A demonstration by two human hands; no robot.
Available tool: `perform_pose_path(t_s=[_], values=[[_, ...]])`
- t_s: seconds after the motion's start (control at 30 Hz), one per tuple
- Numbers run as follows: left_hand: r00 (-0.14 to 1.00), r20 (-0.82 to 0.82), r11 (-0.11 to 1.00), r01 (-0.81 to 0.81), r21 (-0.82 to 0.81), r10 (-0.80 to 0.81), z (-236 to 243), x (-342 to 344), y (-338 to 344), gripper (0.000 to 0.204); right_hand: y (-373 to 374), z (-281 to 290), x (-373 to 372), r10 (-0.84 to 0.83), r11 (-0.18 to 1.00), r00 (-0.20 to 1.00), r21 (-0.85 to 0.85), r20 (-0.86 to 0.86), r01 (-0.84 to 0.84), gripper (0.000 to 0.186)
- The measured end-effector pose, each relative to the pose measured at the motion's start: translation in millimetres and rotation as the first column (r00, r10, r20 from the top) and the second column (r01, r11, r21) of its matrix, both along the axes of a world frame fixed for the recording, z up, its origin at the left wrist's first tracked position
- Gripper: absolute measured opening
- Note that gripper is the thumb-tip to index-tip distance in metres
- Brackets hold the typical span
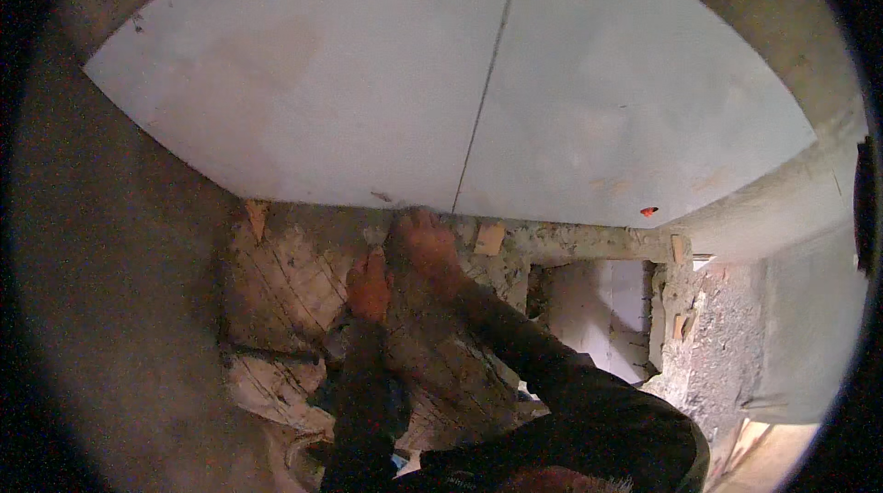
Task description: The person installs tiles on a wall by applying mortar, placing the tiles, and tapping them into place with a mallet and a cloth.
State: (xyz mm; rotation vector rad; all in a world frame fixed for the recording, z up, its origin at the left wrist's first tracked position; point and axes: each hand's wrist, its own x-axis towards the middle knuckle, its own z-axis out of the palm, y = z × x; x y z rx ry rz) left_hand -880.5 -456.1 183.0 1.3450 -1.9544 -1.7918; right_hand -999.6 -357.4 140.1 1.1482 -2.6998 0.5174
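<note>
Two large pale panels (349, 79) stand side by side in front of me, with a dark, narrow seam (486, 88) between them. My left hand (370, 286) is just below their lower edge, fingers curled around something whose shape is lost in the dim light. Close beside it, my right hand (428, 249) reaches up to the lower edge of the panels near the seam. Its fingers are blurred, and whether they grip anything is unclear. A small wooden wedge (490, 238) sits under the panel edge to the right of that hand.
More wooden wedges sit at the far left (257, 217) and right (679, 248) of the ledge. An opening with rough edges (658, 309) lies at the right. A small orange-red piece (648, 212) is on the right panel. A rounded container rim (292, 456) shows low down.
</note>
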Motion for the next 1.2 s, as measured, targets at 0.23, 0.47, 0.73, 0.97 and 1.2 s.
perform_pose_path(t_s=[0.23,0.47,0.73,0.97,1.2], values=[[0.993,-0.094,0.998,0.066,0.016,-0.064,-7,6,-9,0.039,1,30,9,-0.018,1.0,0.999,-0.011,-0.037,0.017,0.024],[0.993,-0.113,0.984,0.0,0.178,0.021,0,0,16,0.041,17,9,-2,0.023,0.992,0.98,-0.114,-0.198,-0.046,0.031],[0.977,-0.023,0.721,0.174,0.671,-0.214,-13,-10,-57,0.027,4,2,-3,-0.082,0.997,0.935,0.024,0.346,0.078,0.034],[0.993,0.093,0.997,0.074,0.026,-0.076,62,95,-77,0.039,16,9,-27,0.227,0.974,0.963,0.022,-0.147,-0.227,0.025],[0.965,0.134,0.874,-0.141,-0.464,0.227,53,195,-136,0.035,17,16,-11,0.192,0.98,0.978,0.059,-0.084,-0.187,0.027]])
